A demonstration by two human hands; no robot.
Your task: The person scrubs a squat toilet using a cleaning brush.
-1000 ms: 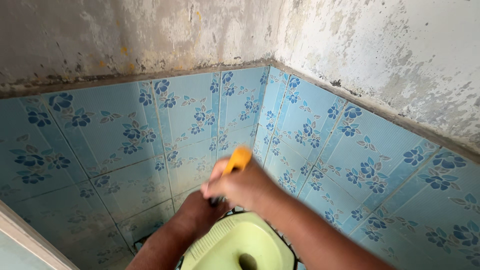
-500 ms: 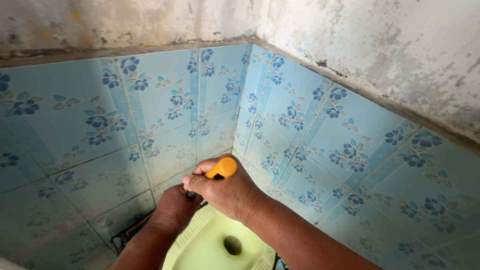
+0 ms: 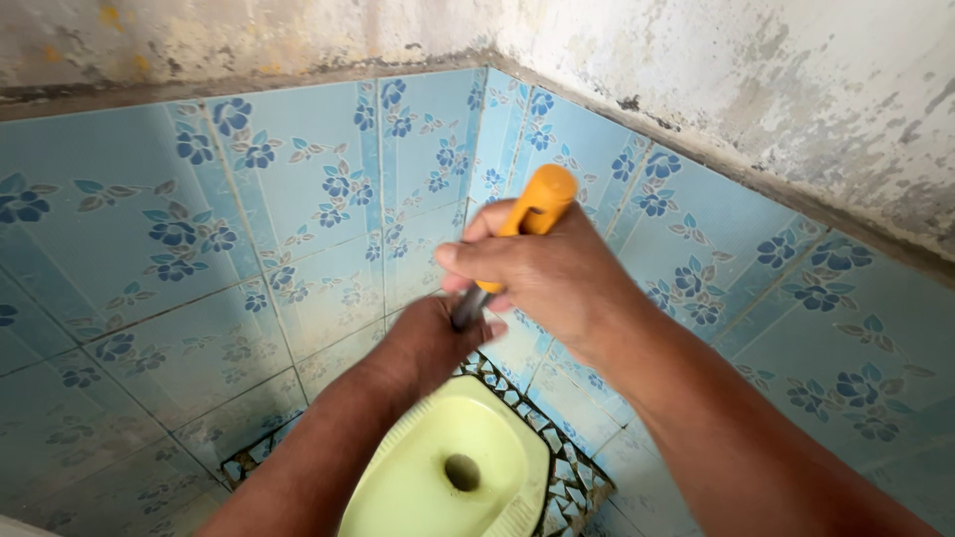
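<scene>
Overhead, stained plaster wall [image 3: 796, 70]; blue floral tiles [image 3: 298, 199]; mosaic floor [image 3: 572, 477].

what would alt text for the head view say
Two hands grip a long tool: the right hand on its orange handle, the left hand lower on the dark shaft, above a pale yellow-green squat toilet in a blue floral-tiled corner.

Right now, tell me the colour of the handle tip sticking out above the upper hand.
Orange-yellow handle tip, gripped by the right hand; head view.
</scene>
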